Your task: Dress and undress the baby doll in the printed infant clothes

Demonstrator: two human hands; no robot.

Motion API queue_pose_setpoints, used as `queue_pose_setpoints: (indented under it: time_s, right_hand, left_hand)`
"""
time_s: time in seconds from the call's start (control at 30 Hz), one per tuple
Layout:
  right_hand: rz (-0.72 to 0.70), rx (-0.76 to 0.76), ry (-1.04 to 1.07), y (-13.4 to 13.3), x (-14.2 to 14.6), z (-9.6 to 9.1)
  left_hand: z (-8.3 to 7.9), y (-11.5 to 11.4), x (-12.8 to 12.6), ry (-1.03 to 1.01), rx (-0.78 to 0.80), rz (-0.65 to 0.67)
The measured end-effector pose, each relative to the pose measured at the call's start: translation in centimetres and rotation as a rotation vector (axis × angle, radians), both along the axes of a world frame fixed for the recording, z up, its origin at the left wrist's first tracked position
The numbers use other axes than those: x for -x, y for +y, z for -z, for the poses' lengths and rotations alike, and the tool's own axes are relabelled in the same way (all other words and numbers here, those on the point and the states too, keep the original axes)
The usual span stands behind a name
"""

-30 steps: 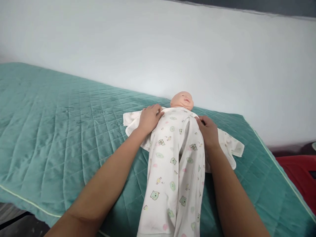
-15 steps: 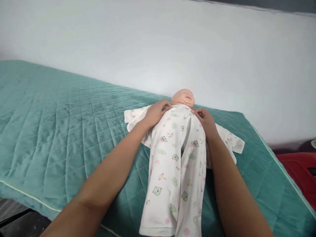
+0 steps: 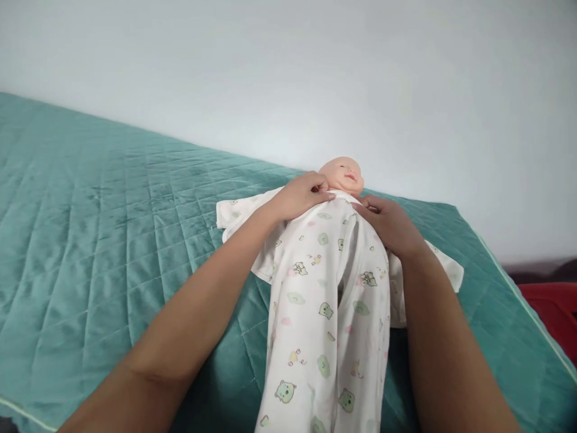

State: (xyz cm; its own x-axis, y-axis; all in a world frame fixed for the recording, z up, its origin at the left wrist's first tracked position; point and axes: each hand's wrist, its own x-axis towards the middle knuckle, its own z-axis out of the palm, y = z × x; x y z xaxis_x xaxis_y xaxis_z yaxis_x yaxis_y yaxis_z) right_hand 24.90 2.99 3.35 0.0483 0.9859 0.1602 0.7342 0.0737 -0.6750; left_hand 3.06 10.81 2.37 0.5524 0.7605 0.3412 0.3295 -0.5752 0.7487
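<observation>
A baby doll [image 3: 343, 174] lies on its back, head toward the wall. White baby pants [image 3: 324, 300] with a green bear print cover its body up to just under the chin, the legs stretching toward me. My left hand [image 3: 309, 193] pinches the top edge of the pants beside the doll's neck. On the other side, my right hand [image 3: 385, 219] has its fingers curled on the same edge; its fingertips are partly hidden. A white baby shirt [image 3: 238, 214] lies spread beneath, its sleeves sticking out left and right.
Everything rests on a green quilted cover [image 3: 112, 240] with a light piped edge. A pale wall [image 3: 225, 78] stands right behind the doll's head. Something red [image 3: 547, 313] sits beyond the right edge.
My left hand has moved up and inward to the doll's neck, its fingers now pinched at the top of the pants. My right hand stays at the edge. The view has shifted slightly closer.
</observation>
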Motion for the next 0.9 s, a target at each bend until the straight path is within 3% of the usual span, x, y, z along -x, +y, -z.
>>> queue_pose_setpoints:
  time_s: [0.13,0.23,0.37,0.53,0.63,0.9]
  right_hand:
    - [0.112,-0.139,-0.060,0.7,0.7,0.9]
    - [0.172,-0.134,-0.041,1.2,0.9,1.3]
    - [0.248,-0.114,0.090,1.4,0.8,1.9]
    - [0.095,-0.244,0.265,0.7,0.6,2.9]
    - [0.025,-0.248,0.259,-0.1,0.3,3.3]
    - [0.010,-0.287,0.238,-3.3,0.0,4.6]
  left_hand:
    - [0.9,0.7,-0.7,0.012,-0.055,-0.152]
    - [1.3,1.0,-1.0,0.027,-0.093,-0.231]
    - [1.7,1.0,-1.0,-0.048,-0.073,-0.216]
    - [2.3,0.9,-0.4,-0.039,-0.142,-0.139]
    - [2.6,0.2,0.4,0.051,-0.165,-0.193]
    - [4.0,-4.1,3.6,0.290,-0.331,-0.345]
